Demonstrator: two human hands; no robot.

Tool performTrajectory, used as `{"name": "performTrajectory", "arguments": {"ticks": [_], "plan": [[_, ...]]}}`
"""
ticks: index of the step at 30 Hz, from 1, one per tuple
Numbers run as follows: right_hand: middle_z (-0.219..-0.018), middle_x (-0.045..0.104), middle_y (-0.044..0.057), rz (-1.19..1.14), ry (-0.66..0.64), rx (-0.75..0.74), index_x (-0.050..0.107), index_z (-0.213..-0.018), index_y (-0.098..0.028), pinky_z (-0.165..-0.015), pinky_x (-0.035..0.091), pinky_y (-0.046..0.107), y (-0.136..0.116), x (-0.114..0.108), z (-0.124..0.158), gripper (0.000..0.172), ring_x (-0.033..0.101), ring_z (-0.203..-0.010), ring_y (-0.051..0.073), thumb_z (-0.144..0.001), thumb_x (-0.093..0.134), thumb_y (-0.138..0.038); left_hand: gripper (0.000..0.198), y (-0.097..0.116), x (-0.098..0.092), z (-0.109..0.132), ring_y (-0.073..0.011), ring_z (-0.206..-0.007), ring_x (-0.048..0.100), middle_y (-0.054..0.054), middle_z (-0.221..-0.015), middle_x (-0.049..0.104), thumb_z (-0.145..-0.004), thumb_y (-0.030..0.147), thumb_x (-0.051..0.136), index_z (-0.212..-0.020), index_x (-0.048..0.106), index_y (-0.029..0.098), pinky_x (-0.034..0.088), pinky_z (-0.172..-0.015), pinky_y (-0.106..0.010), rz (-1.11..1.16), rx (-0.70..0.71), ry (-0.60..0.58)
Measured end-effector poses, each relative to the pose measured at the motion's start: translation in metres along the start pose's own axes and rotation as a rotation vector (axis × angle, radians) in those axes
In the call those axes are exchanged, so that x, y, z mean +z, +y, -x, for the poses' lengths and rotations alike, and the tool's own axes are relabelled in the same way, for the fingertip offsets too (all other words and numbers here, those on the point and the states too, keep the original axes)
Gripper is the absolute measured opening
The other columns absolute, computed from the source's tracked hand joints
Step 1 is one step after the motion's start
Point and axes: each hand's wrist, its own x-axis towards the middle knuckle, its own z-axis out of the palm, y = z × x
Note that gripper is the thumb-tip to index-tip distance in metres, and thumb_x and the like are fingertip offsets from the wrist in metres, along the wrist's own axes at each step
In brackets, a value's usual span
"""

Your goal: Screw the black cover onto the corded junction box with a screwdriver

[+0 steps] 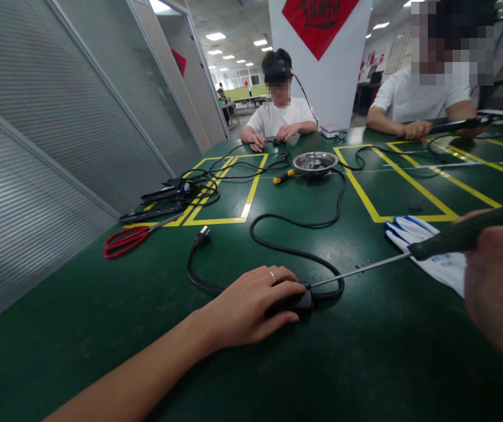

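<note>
My left hand (251,302) is closed over a small black box (303,301) on a power cord, pressing it to the green table. From one side a lead runs to a two-pin plug (202,235); from the other a black cord (302,254) curls away across the table. My right hand (495,287), partly blurred at the right edge, is wrapped round the dark green handle of a screwdriver (368,267). Its long shaft slants down to the left, and the tip meets the box's upper right end by my left fingers. The exact contact point is too small to make out.
White gloves (436,264) lie beneath the screwdriver handle. Red-handled scissors (131,239) and black devices with cables (167,196) lie left. Farther back are a metal bowl (315,157) and a yellow-black tool (284,177). Two people sit opposite, handling items.
</note>
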Motion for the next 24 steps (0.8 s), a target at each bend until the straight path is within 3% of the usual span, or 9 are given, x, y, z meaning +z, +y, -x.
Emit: {"name": "performTrajectory", "arguments": {"ticks": [2,4,7,9,12,15,18,21,24], "plan": [[-0.123,0.055,0.004,-0.045,-0.073,-0.030,0.058,-0.119,-0.034,-0.083,0.051,0.045,-0.001,0.000,0.001,0.042,0.062,-0.098,0.022,-0.077,0.061,-0.028,0.037,0.001,-0.001,0.000,-0.0234,-0.107,0.053,-0.009,-0.124,0.053,-0.092,0.035,0.052,-0.126,0.048,0.023,0.044,-0.091,-0.039,-0.002,0.000,-0.004],[-0.116,0.059,0.004,-0.020,-0.139,-0.009,0.052,-0.127,-0.036,-0.081,0.051,0.046,0.000,-0.001,0.003,0.053,0.062,-0.096,0.022,-0.076,0.062,-0.026,0.037,0.001,-0.001,0.000,-0.0233,-0.106,0.053,-0.009,-0.123,0.053,-0.092,0.033,0.052,-0.127,0.048,0.022,0.044,-0.091,-0.039,-0.004,0.003,-0.006],[-0.102,0.062,0.006,0.198,-0.088,-0.026,0.049,-0.132,-0.032,-0.068,0.052,0.040,0.005,-0.003,0.005,0.067,0.062,-0.078,0.020,-0.069,0.072,-0.030,0.037,0.001,-0.002,0.000,-0.0233,-0.106,0.053,-0.009,-0.123,0.054,-0.092,0.033,0.052,-0.127,0.048,0.023,0.044,-0.091,-0.039,-0.005,0.003,0.000],[-0.089,0.061,0.004,0.168,-0.083,-0.010,0.058,-0.120,-0.029,-0.056,0.051,0.036,0.009,-0.005,0.005,0.053,0.059,-0.066,0.018,-0.069,0.072,-0.035,0.038,0.001,-0.001,0.000,-0.0235,-0.106,0.053,-0.009,-0.123,0.054,-0.092,0.034,0.052,-0.127,0.048,0.023,0.044,-0.091,-0.039,-0.005,0.004,0.004],[-0.080,0.058,0.004,-0.119,-0.188,0.061,0.062,-0.097,-0.025,-0.045,0.048,0.035,0.011,-0.006,0.005,0.028,0.058,-0.065,0.020,-0.076,0.063,-0.044,0.038,0.000,-0.001,0.000,-0.0237,-0.106,0.053,-0.009,-0.123,0.054,-0.092,0.034,0.052,-0.128,0.048,0.023,0.044,-0.090,-0.039,-0.007,0.007,0.005],[-0.085,0.060,0.007,-0.252,-0.258,0.159,0.060,-0.095,-0.023,-0.043,0.049,0.036,0.008,-0.007,0.007,0.027,0.060,-0.071,0.024,-0.076,0.059,-0.041,0.037,0.000,-0.001,0.000,-0.0237,-0.105,0.054,-0.008,-0.122,0.054,-0.091,0.034,0.052,-0.127,0.048,0.023,0.044,-0.090,-0.039,-0.010,0.009,0.013],[-0.076,0.062,0.006,-0.162,-0.218,0.121,0.061,-0.093,-0.021,-0.035,0.045,0.033,0.007,-0.004,0.009,0.022,0.060,-0.063,0.024,-0.073,0.062,-0.029,0.037,0.001,-0.001,0.000,-0.0239,-0.105,0.054,-0.009,-0.121,0.055,-0.092,0.034,0.052,-0.127,0.049,0.023,0.045,-0.089,-0.038,-0.005,0.018,0.023],[-0.066,0.060,0.003,-0.086,-0.133,0.038,0.062,-0.087,-0.020,-0.030,0.042,0.033,0.011,0.001,0.010,0.014,0.057,-0.051,0.022,-0.076,0.063,-0.028,0.037,0.001,-0.001,0.000,-0.0241,-0.105,0.055,-0.009,-0.121,0.056,-0.092,0.035,0.052,-0.127,0.049,0.023,0.045,-0.089,-0.038,-0.008,0.017,0.028],[-0.069,0.063,0.005,-0.122,-0.067,0.152,0.061,-0.087,-0.020,-0.033,0.045,0.036,0.018,-0.001,0.002,0.017,0.058,-0.051,0.022,-0.081,0.057,-0.035,0.038,0.001,0.000,0.000,-0.0243,-0.105,0.055,-0.010,-0.120,0.056,-0.091,0.036,0.052,-0.127,0.049,0.023,0.044,-0.090,-0.039,-0.010,0.016,0.031]]}}
